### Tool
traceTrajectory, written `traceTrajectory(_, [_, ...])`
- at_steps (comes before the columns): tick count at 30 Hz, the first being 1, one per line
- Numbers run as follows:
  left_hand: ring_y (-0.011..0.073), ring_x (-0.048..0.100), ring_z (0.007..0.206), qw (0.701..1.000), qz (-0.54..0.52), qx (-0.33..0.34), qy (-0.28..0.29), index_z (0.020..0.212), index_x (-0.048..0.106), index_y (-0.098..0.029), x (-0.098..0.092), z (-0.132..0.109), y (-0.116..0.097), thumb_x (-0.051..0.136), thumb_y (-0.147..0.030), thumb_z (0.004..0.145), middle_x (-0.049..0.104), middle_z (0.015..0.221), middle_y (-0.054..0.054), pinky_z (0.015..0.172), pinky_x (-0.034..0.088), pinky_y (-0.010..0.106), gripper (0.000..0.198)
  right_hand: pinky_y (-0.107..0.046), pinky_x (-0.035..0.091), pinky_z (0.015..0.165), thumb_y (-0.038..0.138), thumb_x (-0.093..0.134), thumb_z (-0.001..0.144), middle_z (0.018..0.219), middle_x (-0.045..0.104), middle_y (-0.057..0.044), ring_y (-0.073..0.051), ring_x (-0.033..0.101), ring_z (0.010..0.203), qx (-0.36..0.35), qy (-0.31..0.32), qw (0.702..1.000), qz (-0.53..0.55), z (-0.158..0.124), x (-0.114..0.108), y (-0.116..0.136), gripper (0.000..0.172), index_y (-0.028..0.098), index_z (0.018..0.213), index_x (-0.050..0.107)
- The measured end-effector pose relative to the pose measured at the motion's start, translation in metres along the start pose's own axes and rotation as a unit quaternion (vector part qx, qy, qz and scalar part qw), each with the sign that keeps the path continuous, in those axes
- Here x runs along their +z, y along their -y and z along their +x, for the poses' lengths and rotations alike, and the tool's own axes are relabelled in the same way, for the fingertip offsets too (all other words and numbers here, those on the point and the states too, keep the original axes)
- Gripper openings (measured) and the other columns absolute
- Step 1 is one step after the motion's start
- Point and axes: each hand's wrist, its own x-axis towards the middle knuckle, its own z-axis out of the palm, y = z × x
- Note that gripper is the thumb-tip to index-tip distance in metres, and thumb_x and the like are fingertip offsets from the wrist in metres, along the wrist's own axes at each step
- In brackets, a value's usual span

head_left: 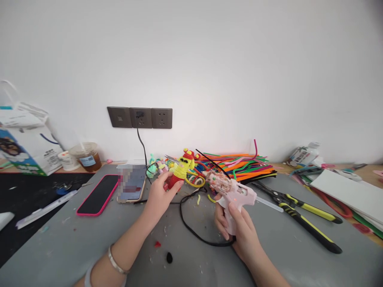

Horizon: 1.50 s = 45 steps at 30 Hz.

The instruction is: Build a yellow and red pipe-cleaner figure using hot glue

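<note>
My left hand (163,191) grips a small yellow and red doll (180,170) by its red lower part. The doll looks wound from pipe cleaners, with dark marks on its face and red and yellow balls on top. In my right hand (237,221) is a pale pink glue gun (236,195), its nozzle end toward the doll but apart from it. Stringy residue coats the front of the gun, and a clear glue stick (271,203) juts from its back. A small red light shows on its side. Its black cord (191,231) loops over the grey mat.
A pile of coloured pipe cleaners (248,167) lies along the wall. Long-handled pliers (302,211) and white paper (347,191) are at right. Two phones, one in a pink case (98,195), a drink cup (86,157) and a box (32,143) stand left. Black (169,258) and red scraps dot the mat.
</note>
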Motion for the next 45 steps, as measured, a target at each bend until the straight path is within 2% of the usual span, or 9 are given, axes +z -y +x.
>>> traceTrajectory(4, [0.0239, 0.07, 0.097, 0.981, -0.183, -0.038, 0.046, 0.11, 0.072, -0.016, 0.005, -0.003, -0.001, 0.074, -0.046, 0.079, 0.076, 0.111, 0.01, 0.083, 0.055, 0.031, 0.042, -0.024, 0.019, 0.042, 0.063, 0.063, 0.088, 0.057, 0.042, 0.009, -0.005, 0.034, 0.037, -0.006, 0.007, 0.999, -0.035, -0.001, 0.001, -0.002, 0.047, 0.017, 0.098, 0.06])
traceTrajectory(9, [0.0242, 0.07, 0.101, 0.962, -0.266, -0.032, 0.047, 0.109, 0.072, -0.016, 0.008, -0.003, -0.004, 0.079, -0.043, 0.075, 0.077, 0.109, 0.01, 0.089, 0.055, 0.033, 0.043, -0.023, 0.02, 0.042, 0.064, 0.062, 0.088, 0.057, 0.042, 0.009, -0.005, 0.034, 0.039, -0.022, -0.004, 0.999, -0.041, -0.001, 0.001, -0.004, 0.049, 0.016, 0.1, 0.06])
traceTrajectory(17, [0.0213, 0.07, 0.088, 0.972, -0.234, -0.027, 0.024, 0.104, 0.073, -0.016, 0.008, -0.001, 0.0, 0.079, -0.042, 0.074, 0.078, 0.099, 0.008, 0.079, 0.056, 0.03, 0.04, -0.023, 0.02, 0.041, 0.063, 0.061, 0.09, 0.057, 0.042, 0.009, -0.005, 0.035, 0.038, -0.024, 0.01, 0.998, -0.051, 0.001, -0.004, -0.007, 0.047, 0.017, 0.097, 0.059])
traceTrajectory(23, [0.021, 0.069, 0.088, 0.971, -0.236, -0.039, 0.004, 0.105, 0.072, -0.016, 0.007, -0.001, -0.001, 0.081, -0.042, 0.071, 0.077, 0.103, 0.009, 0.078, 0.056, 0.03, 0.044, -0.022, 0.021, 0.042, 0.061, 0.06, 0.091, 0.058, 0.042, 0.009, -0.005, 0.034, 0.039, -0.024, 0.015, 0.998, -0.051, 0.0, -0.005, -0.008, 0.045, 0.017, 0.098, 0.057])
traceTrajectory(31, [0.0207, 0.068, 0.09, 0.971, -0.237, -0.035, 0.011, 0.105, 0.07, -0.017, 0.007, 0.002, 0.002, 0.08, -0.04, 0.072, 0.076, 0.104, 0.008, 0.08, 0.056, 0.031, 0.041, -0.022, 0.02, 0.041, 0.06, 0.059, 0.092, 0.058, 0.041, 0.009, -0.005, 0.033, 0.039, -0.025, 0.031, 0.998, -0.05, 0.002, -0.007, -0.01, 0.044, 0.017, 0.096, 0.056])
traceTrajectory(39, [0.0223, 0.066, 0.088, 0.991, -0.135, 0.023, 0.004, 0.103, 0.069, -0.018, 0.005, -0.001, 0.004, 0.078, -0.036, 0.073, 0.073, 0.105, 0.009, 0.075, 0.053, 0.032, 0.036, -0.022, 0.02, 0.041, 0.061, 0.058, 0.092, 0.058, 0.041, 0.009, -0.005, 0.032, 0.039, -0.028, 0.03, 0.998, -0.047, 0.001, -0.006, -0.01, 0.043, 0.017, 0.096, 0.058])
traceTrajectory(43, [0.0221, 0.065, 0.087, 0.994, -0.107, 0.013, -0.009, 0.103, 0.068, -0.018, 0.005, -0.002, 0.003, 0.08, -0.037, 0.071, 0.074, 0.1, 0.008, 0.074, 0.051, 0.031, 0.04, -0.022, 0.02, 0.041, 0.06, 0.059, 0.092, 0.057, 0.041, 0.009, -0.005, 0.033, 0.039, -0.034, 0.017, 0.998, -0.047, 0.0, -0.006, -0.01, 0.042, 0.018, 0.098, 0.058])
traceTrajectory(45, [0.0222, 0.065, 0.087, 0.992, -0.129, -0.007, 0.002, 0.104, 0.069, -0.018, 0.005, -0.002, 0.002, 0.081, -0.039, 0.07, 0.074, 0.1, 0.008, 0.075, 0.052, 0.031, 0.042, -0.022, 0.02, 0.041, 0.06, 0.059, 0.092, 0.057, 0.041, 0.009, -0.005, 0.033, 0.038, -0.034, 0.021, 0.998, -0.047, 0.001, -0.007, -0.011, 0.043, 0.018, 0.097, 0.059])
